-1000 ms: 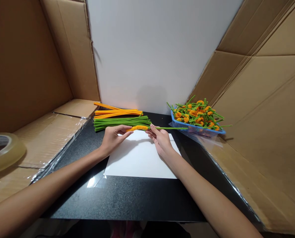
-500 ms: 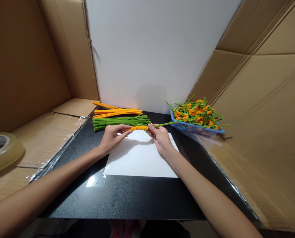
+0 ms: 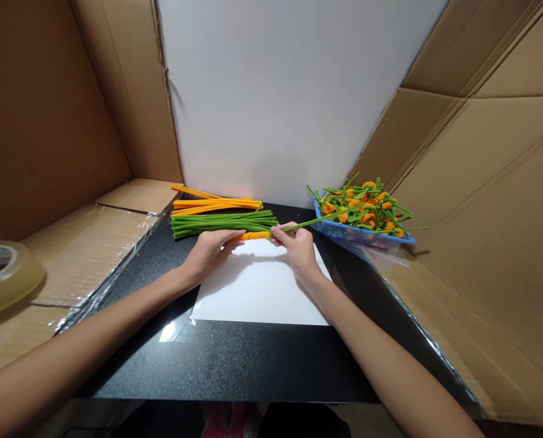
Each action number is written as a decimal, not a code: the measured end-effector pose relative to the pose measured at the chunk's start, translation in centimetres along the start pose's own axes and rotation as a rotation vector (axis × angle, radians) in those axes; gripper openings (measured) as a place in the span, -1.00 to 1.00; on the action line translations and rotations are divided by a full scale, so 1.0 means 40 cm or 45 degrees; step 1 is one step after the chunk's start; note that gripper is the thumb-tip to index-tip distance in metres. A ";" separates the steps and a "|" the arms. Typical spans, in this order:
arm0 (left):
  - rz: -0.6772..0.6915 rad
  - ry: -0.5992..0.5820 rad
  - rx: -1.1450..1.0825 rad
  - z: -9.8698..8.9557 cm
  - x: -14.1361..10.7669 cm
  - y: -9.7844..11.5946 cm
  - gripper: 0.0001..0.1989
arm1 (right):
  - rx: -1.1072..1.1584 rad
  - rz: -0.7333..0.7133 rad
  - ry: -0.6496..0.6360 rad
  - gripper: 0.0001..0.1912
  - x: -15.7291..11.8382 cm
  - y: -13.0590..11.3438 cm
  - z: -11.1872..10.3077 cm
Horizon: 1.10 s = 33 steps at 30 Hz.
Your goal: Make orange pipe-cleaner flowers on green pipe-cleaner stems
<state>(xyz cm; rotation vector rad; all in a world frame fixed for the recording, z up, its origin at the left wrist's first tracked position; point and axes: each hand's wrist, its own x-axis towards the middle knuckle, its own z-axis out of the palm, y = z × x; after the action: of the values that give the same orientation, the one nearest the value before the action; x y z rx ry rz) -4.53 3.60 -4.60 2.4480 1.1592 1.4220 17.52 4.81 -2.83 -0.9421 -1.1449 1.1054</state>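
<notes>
Head view: left hand (image 3: 211,255) and right hand (image 3: 299,250) seemingly pinch pipe-cleaner (image 3: 257,235).

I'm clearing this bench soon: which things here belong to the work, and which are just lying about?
Work: green pipe cleaner with orange wrapping, in left hand and right hand; loose green pipe cleaners; loose orange pipe cleaners; blue basket of orange-and-green pieces; white paper sheet.
Lying about: tape roll; cardboard sheets.

A green pipe cleaner (image 3: 319,222) slants up rightward, orange pipe cleaner (image 3: 256,235) coiled, apparently tightly, around its left end.
</notes>
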 end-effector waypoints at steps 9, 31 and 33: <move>0.096 -0.020 0.093 -0.002 -0.002 -0.007 -0.72 | -0.037 -0.029 -0.040 -0.70 -0.001 -0.001 0.000; -0.111 0.206 0.156 -0.017 0.013 0.002 -0.68 | 0.054 0.039 -0.043 -0.63 -0.004 -0.003 0.003; -0.100 0.235 0.159 -0.019 0.014 0.004 -0.68 | 0.052 0.035 -0.048 -0.64 -0.005 -0.002 0.003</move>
<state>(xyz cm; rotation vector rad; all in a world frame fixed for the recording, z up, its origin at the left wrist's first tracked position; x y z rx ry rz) -4.87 3.64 -3.71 2.3604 1.4054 1.6280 17.39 4.61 -2.79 -0.9110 -1.1390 1.1691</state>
